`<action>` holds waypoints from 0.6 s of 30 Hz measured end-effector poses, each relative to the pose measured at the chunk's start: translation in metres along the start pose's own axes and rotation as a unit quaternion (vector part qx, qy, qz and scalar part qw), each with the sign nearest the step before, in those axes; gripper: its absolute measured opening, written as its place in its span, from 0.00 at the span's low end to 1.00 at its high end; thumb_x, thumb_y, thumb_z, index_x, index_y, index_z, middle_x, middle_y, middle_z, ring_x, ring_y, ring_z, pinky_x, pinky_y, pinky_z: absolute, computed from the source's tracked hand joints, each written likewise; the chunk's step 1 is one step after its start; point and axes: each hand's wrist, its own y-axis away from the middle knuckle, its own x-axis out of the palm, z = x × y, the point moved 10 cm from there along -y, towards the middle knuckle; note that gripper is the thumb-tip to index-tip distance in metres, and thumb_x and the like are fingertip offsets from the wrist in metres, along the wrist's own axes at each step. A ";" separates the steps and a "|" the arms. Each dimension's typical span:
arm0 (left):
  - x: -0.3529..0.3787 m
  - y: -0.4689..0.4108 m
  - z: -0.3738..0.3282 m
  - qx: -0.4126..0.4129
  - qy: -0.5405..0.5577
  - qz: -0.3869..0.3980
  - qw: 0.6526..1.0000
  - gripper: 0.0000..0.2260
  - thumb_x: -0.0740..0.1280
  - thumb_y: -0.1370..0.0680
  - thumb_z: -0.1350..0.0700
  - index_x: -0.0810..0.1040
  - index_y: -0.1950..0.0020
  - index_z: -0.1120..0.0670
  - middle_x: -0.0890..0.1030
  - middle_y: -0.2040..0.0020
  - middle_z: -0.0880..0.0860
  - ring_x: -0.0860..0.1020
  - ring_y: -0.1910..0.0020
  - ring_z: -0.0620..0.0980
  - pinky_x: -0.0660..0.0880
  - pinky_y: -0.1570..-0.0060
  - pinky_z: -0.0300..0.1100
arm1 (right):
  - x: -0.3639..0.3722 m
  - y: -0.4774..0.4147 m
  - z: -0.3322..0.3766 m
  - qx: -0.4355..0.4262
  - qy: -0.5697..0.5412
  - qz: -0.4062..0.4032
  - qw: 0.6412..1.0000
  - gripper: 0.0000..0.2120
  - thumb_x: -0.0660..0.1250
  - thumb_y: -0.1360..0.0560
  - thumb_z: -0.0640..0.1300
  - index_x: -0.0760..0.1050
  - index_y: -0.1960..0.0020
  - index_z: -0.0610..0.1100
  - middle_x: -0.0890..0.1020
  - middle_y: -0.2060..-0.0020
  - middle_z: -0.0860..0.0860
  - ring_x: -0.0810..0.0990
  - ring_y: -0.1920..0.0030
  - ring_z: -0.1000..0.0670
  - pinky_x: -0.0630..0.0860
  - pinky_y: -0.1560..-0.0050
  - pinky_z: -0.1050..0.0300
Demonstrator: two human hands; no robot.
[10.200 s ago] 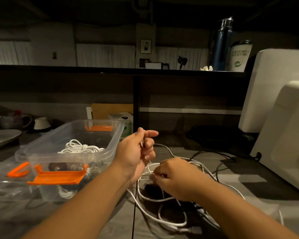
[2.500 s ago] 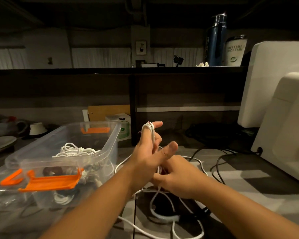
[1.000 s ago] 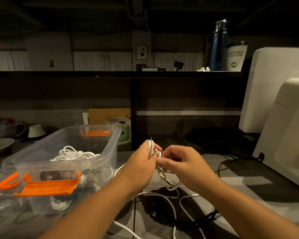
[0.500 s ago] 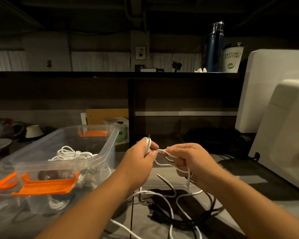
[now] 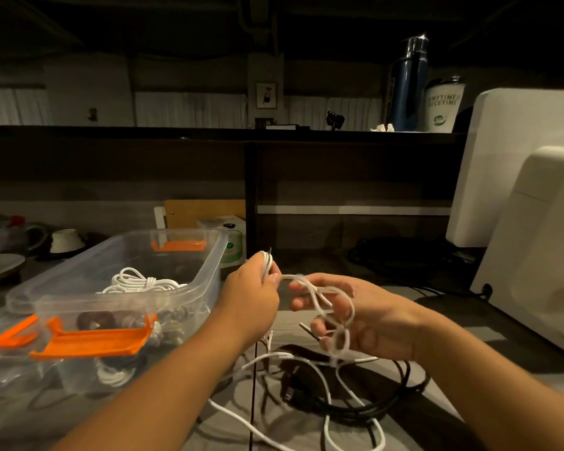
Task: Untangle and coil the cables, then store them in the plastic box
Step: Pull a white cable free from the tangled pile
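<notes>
At the far left the clear plastic box point(image 5: 205, 288) sits on the table point(image 5: 463, 323), its orange latch point(image 5: 92, 341) folded outward and a finished white coil point(image 5: 137, 281) already lying inside. Just right of the box, the left hand point(image 5: 251, 297) pinches a small bundle of turns of the white cable point(image 5: 319, 289) between thumb and fingers. The cable runs across to the right hand point(image 5: 372, 317), whose curled fingers have several loose loops threaded around them. From there the tail drops to the table and crosses a black cable point(image 5: 355, 408).

The white cable looks light, thin and limp, so it should bend easily but will probably spring out of its turns if released. The best hold seems to be across all the turns at once, with the free length fed through loosely to let twists run out.
</notes>
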 end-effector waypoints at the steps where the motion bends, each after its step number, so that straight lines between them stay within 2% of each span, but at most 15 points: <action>1: 0.001 -0.001 0.003 -0.006 0.000 0.004 1.000 0.09 0.59 0.16 0.57 0.73 0.55 0.54 0.76 0.61 0.54 0.73 0.62 0.52 0.71 0.61 0.48 | -0.003 -0.003 0.003 -0.020 0.021 -0.028 0.999 0.24 0.74 0.27 0.50 0.77 0.33 0.46 0.80 0.39 0.43 0.80 0.56 0.48 0.80 0.52 0.52; 3: 0.008 0.000 0.006 -0.014 -0.007 0.026 1.000 0.08 0.59 0.16 0.57 0.73 0.55 0.53 0.75 0.61 0.53 0.72 0.63 0.51 0.70 0.62 0.48 | -0.020 -0.005 0.012 -0.076 0.067 -0.138 0.985 0.21 0.69 0.24 0.58 0.77 0.34 0.54 0.80 0.40 0.44 0.81 0.57 0.48 0.79 0.53 0.50; 4: 0.012 0.000 0.007 -0.016 -0.017 0.038 0.999 0.08 0.59 0.16 0.56 0.73 0.55 0.52 0.75 0.61 0.52 0.72 0.63 0.50 0.70 0.62 0.48 | -0.031 -0.003 0.018 -0.105 0.062 -0.198 0.973 0.17 0.66 0.22 0.58 0.78 0.35 0.55 0.80 0.42 0.44 0.80 0.59 0.49 0.78 0.57 0.51; 6: 0.013 0.001 0.006 -0.015 -0.017 0.044 0.999 0.09 0.60 0.16 0.57 0.74 0.55 0.52 0.75 0.63 0.51 0.72 0.63 0.49 0.69 0.62 0.47 | -0.050 0.003 0.022 -0.138 0.015 -0.281 0.950 0.14 0.61 0.18 0.52 0.84 0.45 0.48 0.83 0.51 0.45 0.77 0.64 0.50 0.75 0.63 0.55; 8: 0.010 0.001 0.003 -0.014 0.016 0.039 0.999 0.09 0.61 0.17 0.58 0.77 0.55 0.55 0.74 0.65 0.51 0.71 0.64 0.49 0.69 0.61 0.46 | -0.069 0.012 0.019 -0.129 0.008 -0.350 0.928 0.19 0.61 0.17 0.51 0.85 0.55 0.42 0.81 0.62 0.46 0.75 0.67 0.51 0.73 0.65 0.56; 11: 0.013 0.002 -0.006 -0.002 0.052 0.072 0.996 0.12 0.65 0.18 0.55 0.80 0.57 0.60 0.72 0.67 0.53 0.68 0.67 0.47 0.66 0.64 0.41 | -0.090 0.022 0.009 -0.082 0.032 -0.429 0.899 0.20 0.63 0.17 0.51 0.83 0.58 0.37 0.78 0.69 0.47 0.73 0.70 0.51 0.72 0.68 0.57; 13: 0.021 0.006 -0.009 -0.022 0.122 0.120 0.985 0.15 0.66 0.18 0.53 0.80 0.63 0.58 0.68 0.72 0.51 0.65 0.73 0.46 0.63 0.69 0.39 | -0.097 0.026 0.005 -0.067 0.050 -0.458 0.885 0.20 0.64 0.17 0.50 0.83 0.58 0.36 0.78 0.71 0.47 0.73 0.71 0.51 0.70 0.70 0.57; 15: 0.032 0.012 -0.012 -0.072 0.249 0.180 0.949 0.15 0.65 0.20 0.53 0.77 0.66 0.54 0.64 0.74 0.50 0.59 0.76 0.46 0.58 0.73 0.38 | -0.101 0.029 0.007 -0.056 0.103 -0.476 0.872 0.20 0.64 0.17 0.50 0.81 0.60 0.36 0.76 0.73 0.48 0.71 0.71 0.51 0.69 0.72 0.57; 18: 0.049 0.029 -0.025 -0.143 0.443 0.289 0.836 0.15 0.62 0.21 0.48 0.74 0.64 0.55 0.59 0.74 0.49 0.55 0.76 0.46 0.54 0.75 0.38 | -0.098 0.024 0.009 -0.030 0.194 -0.470 0.860 0.21 0.64 0.18 0.50 0.76 0.65 0.39 0.70 0.74 0.47 0.66 0.72 0.49 0.64 0.71 0.55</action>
